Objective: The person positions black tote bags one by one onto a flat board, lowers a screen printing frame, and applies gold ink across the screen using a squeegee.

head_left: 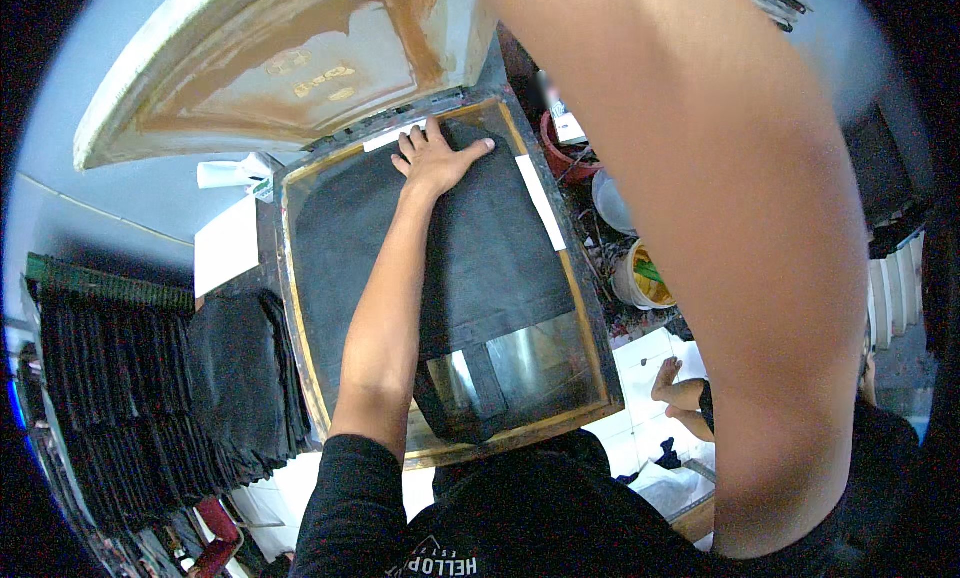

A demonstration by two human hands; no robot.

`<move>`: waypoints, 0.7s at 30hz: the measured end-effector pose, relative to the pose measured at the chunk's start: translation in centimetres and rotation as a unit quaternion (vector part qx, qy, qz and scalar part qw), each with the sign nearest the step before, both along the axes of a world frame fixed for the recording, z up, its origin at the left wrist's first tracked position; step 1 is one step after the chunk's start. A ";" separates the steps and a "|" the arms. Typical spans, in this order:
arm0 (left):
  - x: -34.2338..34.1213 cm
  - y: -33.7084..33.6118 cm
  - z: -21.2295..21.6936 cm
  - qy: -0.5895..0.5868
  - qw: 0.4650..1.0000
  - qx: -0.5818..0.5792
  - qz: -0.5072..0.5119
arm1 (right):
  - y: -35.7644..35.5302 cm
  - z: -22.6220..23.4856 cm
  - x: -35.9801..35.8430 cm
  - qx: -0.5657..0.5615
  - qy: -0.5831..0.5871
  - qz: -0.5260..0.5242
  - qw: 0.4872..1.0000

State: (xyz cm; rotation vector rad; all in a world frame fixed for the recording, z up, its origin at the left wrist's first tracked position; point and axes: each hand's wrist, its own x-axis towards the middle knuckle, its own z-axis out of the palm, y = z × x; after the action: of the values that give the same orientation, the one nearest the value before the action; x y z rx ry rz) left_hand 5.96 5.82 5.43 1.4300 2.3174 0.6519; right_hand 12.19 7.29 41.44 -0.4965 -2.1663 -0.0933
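Note:
My left hand [433, 153] lies flat, fingers spread, on the far end of a black fabric bag [480, 268] spread over a framed printing board [296, 308]. The bag's handles reach the shiny near end of the board. My right arm rises up through the right of the picture; its hand is out of view above the top edge. A hinged printing screen [270, 68], stained brown, stands raised behind the board.
Stacks of black bags [150, 378] lie to the left of the board. To its right stand a red pot [565, 158], a clear tub [612, 203] and a white tub with yellow ink [645, 278]. A bare foot [680, 388] rests on white floor tiles.

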 end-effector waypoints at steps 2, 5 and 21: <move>-4.1 -2.4 0.0 -0.106 0.979 0.167 -0.049 | -3.1 -0.1 0.8 -0.034 -0.010 0.020 0.999; 0.4 -9.7 9.4 -0.305 0.898 0.305 -0.086 | -3.4 -1.9 4.3 -0.032 -0.056 0.005 0.998; 4.0 -39.8 -1.8 -0.503 0.839 0.107 0.176 | -18.0 -35.6 11.6 -0.096 -0.178 0.113 0.973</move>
State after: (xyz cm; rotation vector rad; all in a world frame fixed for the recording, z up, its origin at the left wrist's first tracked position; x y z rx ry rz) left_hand 9.95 -34.01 3.64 0.4462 1.6333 1.3869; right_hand 23.74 -10.72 5.79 -0.3578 -2.5859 0.1658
